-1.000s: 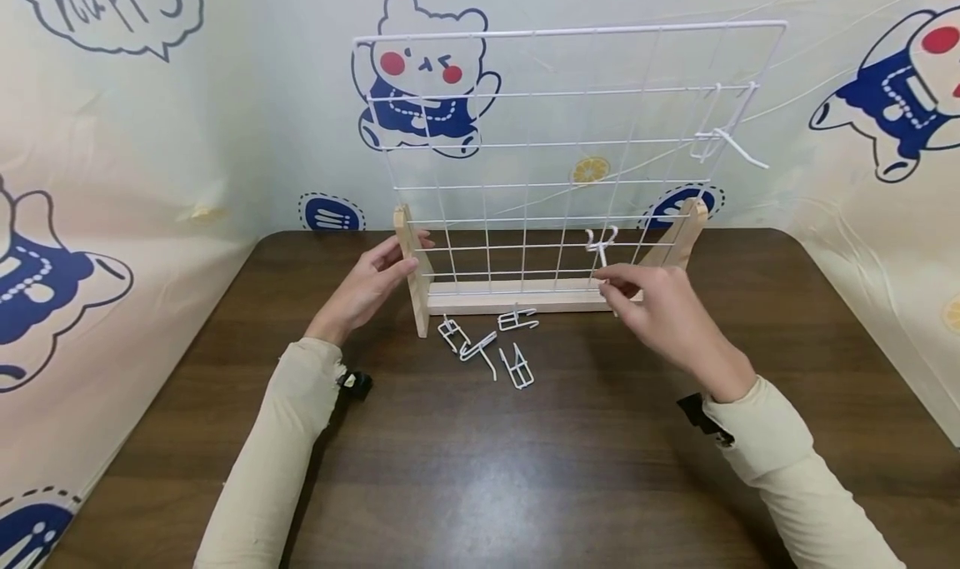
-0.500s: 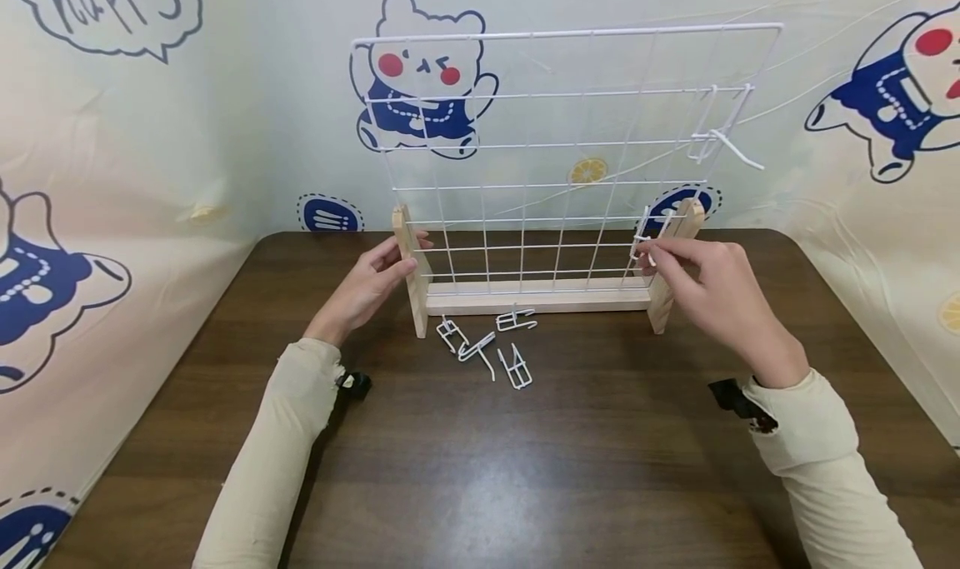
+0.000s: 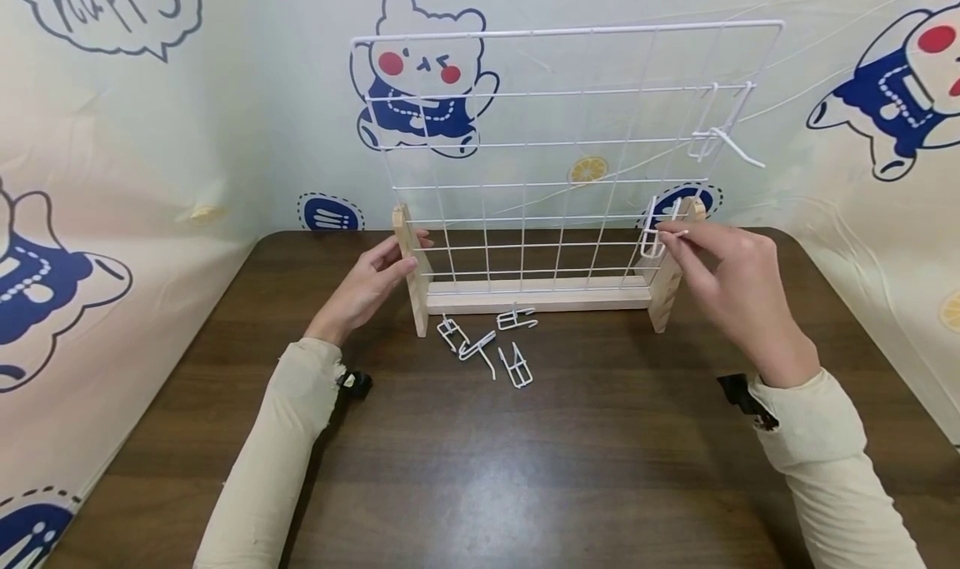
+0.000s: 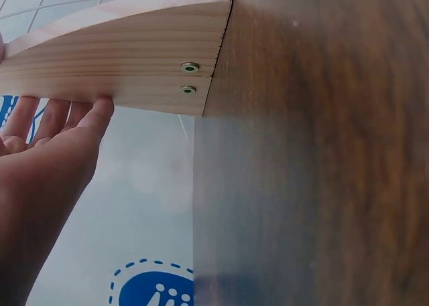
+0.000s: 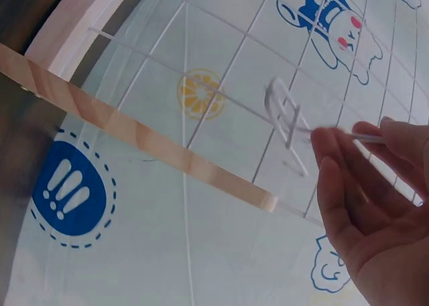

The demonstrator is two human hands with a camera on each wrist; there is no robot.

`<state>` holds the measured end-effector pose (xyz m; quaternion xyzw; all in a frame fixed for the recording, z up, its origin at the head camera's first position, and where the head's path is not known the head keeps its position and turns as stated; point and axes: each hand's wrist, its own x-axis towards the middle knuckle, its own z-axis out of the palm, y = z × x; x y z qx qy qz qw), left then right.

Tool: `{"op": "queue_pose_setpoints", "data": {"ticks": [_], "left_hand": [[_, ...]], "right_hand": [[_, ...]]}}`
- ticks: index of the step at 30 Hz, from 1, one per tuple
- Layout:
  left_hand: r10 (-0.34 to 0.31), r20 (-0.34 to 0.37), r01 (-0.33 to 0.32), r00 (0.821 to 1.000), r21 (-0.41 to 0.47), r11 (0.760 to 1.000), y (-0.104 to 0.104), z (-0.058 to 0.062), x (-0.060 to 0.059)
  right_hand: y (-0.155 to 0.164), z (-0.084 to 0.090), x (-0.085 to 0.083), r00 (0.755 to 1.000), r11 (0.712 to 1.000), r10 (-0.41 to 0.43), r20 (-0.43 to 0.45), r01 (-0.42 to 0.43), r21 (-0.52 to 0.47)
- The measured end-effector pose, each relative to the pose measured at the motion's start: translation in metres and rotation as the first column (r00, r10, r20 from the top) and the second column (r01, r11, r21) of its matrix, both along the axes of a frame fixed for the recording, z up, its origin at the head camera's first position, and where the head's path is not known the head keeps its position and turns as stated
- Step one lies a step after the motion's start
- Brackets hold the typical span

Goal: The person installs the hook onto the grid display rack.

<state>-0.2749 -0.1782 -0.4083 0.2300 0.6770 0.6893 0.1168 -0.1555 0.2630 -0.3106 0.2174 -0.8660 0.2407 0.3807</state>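
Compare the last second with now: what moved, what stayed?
The right hand carried its pinched white hook from low centre rightward and up to the wire grid near the right wooden post. The left hand stayed on the left post; loose hooks unmoved.

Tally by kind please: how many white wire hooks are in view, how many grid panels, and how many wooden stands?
White wire hooks: 6, namely 4 loose on the table, 1 hung on the grid at upper right, 1 pinched in the right hand
Wire grid panels: 1
Wooden stands: 1
Total: 8

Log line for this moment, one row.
right hand: pinches wire hook at wire grid lower right | left hand: steadies left wooden foot | spare hooks: on table
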Motion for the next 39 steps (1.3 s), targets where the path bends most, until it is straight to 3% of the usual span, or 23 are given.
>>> {"op": "queue_pose_setpoints", "data": {"ticks": [16, 28, 33, 36, 39], "left_hand": [[0.009, 0.003, -0.009, 1.0, 0.02, 1.0, 0.002, 0.001, -0.003], [0.016, 0.011, -0.016, 1.0, 0.013, 1.0, 0.003, 0.001, 0.0], [0.006, 0.014, -0.006, 1.0, 0.002, 1.0, 0.004, 0.004, 0.0], [0.006, 0.018, -0.006, 1.0, -0.003, 1.0, 0.004, 0.004, -0.001], [0.012, 0.015, -0.012, 1.0, 0.009, 1.0, 0.002, 0.0, -0.002]], "right_hand": [[0.014, 0.011, 0.007, 0.999, 0.999, -0.024, -0.041, 0.022, -0.048], [0.017, -0.002, -0.008, 1.0, 0.995, -0.008, -0.018, 0.006, -0.1], [0.02, -0.005, -0.009, 0.999, 0.995, -0.012, 0.039, 0.016, -0.1], [0.023, -0.004, -0.007, 0.992, 0.998, -0.001, 0.127, 0.009, -0.065], [0.026, -0.003, -0.006, 0.967, 1.0, 0.011, 0.255, -0.008, -0.011]]}}
